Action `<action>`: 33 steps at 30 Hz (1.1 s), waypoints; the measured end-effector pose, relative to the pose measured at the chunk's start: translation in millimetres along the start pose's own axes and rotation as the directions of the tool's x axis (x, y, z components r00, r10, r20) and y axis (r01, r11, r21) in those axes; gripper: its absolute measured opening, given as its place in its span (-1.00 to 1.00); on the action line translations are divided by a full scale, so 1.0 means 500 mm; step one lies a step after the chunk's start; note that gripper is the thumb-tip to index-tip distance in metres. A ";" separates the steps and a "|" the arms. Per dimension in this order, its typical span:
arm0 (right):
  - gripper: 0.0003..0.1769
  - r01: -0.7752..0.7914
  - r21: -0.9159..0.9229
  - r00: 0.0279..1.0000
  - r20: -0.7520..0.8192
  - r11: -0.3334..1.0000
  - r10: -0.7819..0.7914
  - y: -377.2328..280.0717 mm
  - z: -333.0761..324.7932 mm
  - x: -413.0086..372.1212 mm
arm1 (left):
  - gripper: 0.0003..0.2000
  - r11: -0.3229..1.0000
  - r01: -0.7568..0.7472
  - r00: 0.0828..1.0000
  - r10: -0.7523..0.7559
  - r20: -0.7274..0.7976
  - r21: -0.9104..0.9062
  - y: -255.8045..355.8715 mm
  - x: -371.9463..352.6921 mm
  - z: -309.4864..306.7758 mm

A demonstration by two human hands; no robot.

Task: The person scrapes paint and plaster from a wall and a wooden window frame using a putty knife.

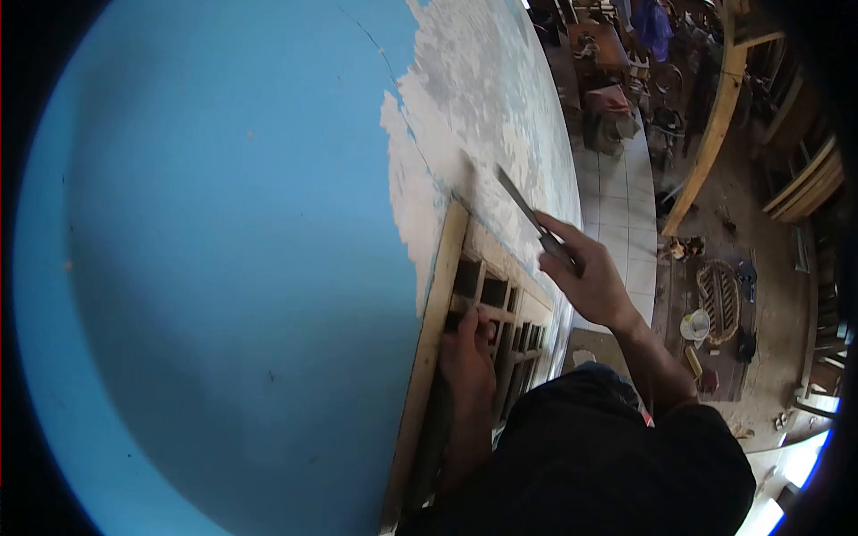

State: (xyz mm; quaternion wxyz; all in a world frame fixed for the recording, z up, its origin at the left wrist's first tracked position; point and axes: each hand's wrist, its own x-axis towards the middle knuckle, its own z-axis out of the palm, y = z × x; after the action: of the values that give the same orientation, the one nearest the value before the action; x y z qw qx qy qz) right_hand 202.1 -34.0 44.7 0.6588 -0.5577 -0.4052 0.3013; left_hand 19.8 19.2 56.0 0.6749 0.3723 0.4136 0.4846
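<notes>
My right hand (585,277) is wrapped round the handle of a flat-bladed tool (527,204), which looks like a scraper or knife. Its blade points up and left, in front of a wall patch (483,98) where the blue paint is gone and pale plaster shows. Lower down, my left hand (469,353) has its fingers closed on a bar of a wooden lattice (505,317) set in a wooden frame (435,304). A thin crack runs down the wall to the frame's upper corner.
Blue painted wall (250,232) fills the left side. At right, a low wooden table (663,335) bears a woven basket (718,295) and a white bucket (694,326). A long timber post (710,143) leans behind. White floor tiles (612,210) lie below the wall.
</notes>
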 end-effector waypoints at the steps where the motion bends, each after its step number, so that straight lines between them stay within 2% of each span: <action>1: -0.46 0.122 -0.062 0.992 0.003 0.991 -0.123 -0.058 0.016 -0.003 | -0.90 1.000 -0.008 1.000 0.008 0.002 0.009 0.006 -0.002 0.008; 3: -0.49 0.390 -0.132 0.919 -0.010 0.911 -0.395 -0.102 0.057 -0.014 | -0.85 1.000 -0.004 1.000 0.004 -0.023 -0.011 0.007 -0.001 0.015; 5: -0.50 0.478 -0.218 0.869 -0.024 0.851 -0.494 -0.102 0.102 -0.041 | -0.82 1.000 -0.009 0.998 0.008 -0.055 -0.018 -0.003 -0.001 0.010; 8: -0.52 0.544 -0.319 0.809 -0.047 0.776 -0.587 -0.075 0.149 -0.062 | -0.81 0.995 0.091 0.996 -0.092 0.010 0.026 -0.059 0.040 -0.064; 9: -0.52 0.556 -0.349 0.791 -0.056 0.754 -0.609 -0.071 0.159 -0.065 | -0.81 0.999 0.050 0.999 -0.051 0.011 0.014 -0.046 0.029 -0.052; 12: -0.54 0.522 -0.367 0.806 -0.082 0.770 -0.586 -0.106 0.151 -0.038 | -0.80 1.000 -0.021 1.000 0.021 -0.021 -0.016 -0.011 0.006 -0.001; 14: -0.55 0.521 -0.367 0.797 -0.112 0.770 -0.593 -0.118 0.146 -0.020 | -0.80 0.999 -0.020 0.996 0.017 -0.082 -0.038 -0.014 0.015 0.009; 17: -0.57 0.508 -0.385 0.813 -0.082 0.771 -0.577 -0.123 0.144 -0.052 | -0.79 0.998 0.058 0.998 -0.058 -0.007 0.007 -0.014 0.012 -0.018; 20: -0.65 0.549 -0.439 0.744 -0.131 0.711 -0.655 -0.103 0.151 -0.039 | -0.78 0.995 0.098 0.995 -0.098 -0.034 0.016 -0.016 0.019 -0.025; 23: -0.66 0.551 -0.420 0.738 -0.158 0.721 -0.656 -0.127 0.138 0.012 | -0.77 0.999 -0.015 1.000 0.016 0.008 -0.052 -0.001 0.002 0.005; 27: -0.59 0.583 -0.401 0.735 -0.109 0.706 -0.669 -0.128 0.136 -0.012 | -0.74 0.995 -0.012 0.999 0.007 -0.050 -0.096 -0.005 0.007 0.004; 29: -0.61 0.589 -0.414 0.725 -0.108 0.694 -0.680 -0.132 0.134 0.001 | -0.73 0.994 -0.015 0.996 0.006 -0.090 -0.108 -0.011 0.008 0.006; 33: -0.66 0.565 -0.468 0.729 -0.102 0.679 -0.677 -0.154 0.118 0.033 | -0.73 0.996 -0.013 0.999 0.017 0.034 -0.093 -0.013 0.015 -0.008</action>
State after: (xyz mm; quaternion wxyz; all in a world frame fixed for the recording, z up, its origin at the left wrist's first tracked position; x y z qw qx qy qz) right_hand 154.5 -6.1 126.4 0.6392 -0.5438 -0.5322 -0.1116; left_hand 19.8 25.3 47.3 0.6949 0.3518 0.3760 0.5019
